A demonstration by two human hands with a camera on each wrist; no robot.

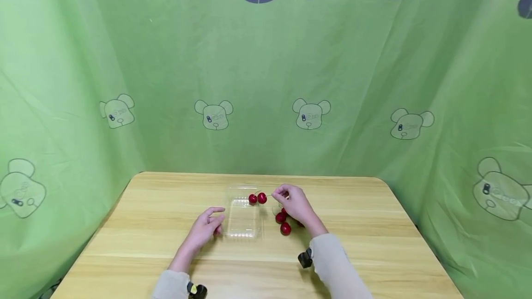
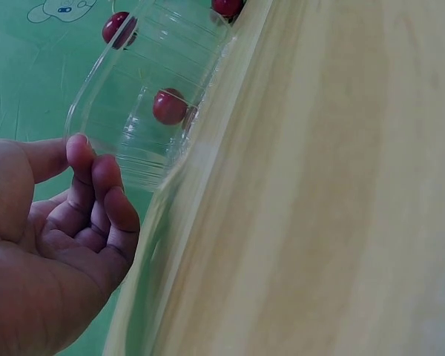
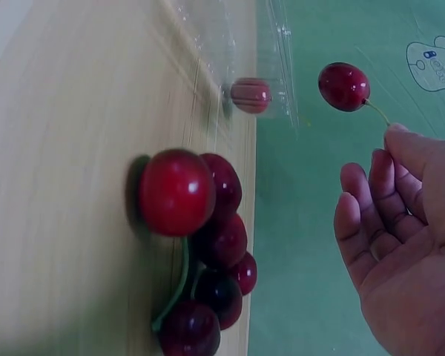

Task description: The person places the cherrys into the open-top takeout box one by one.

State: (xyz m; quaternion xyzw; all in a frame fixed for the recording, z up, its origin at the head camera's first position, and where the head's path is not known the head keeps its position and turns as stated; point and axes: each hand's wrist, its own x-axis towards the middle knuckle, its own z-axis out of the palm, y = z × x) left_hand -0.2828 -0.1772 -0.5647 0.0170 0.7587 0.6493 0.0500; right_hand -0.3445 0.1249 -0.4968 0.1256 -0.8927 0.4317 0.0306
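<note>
My right hand (image 1: 294, 202) pinches the thin stem of a dark red cherry (image 3: 344, 87) between thumb and forefinger. This cherry hangs in the air beside the right wall of a clear plastic box (image 1: 243, 233). Inside the box, near its far end, lies another cherry (image 1: 252, 199). At the box's left side is my left hand (image 1: 202, 229), with thumb and forefinger (image 2: 80, 153) pinching its rim and the other fingers curled. Several more cherries (image 3: 178, 191), some with green stems, lie bunched on the table under my right hand; the hand partly hides them in the head view.
The box and cherries rest on a light wooden table (image 1: 374, 253). A green curtain (image 1: 257, 151) printed with bear heads rises behind the table's far edge and along both sides. Each wrist carries a small black camera (image 1: 305, 258).
</note>
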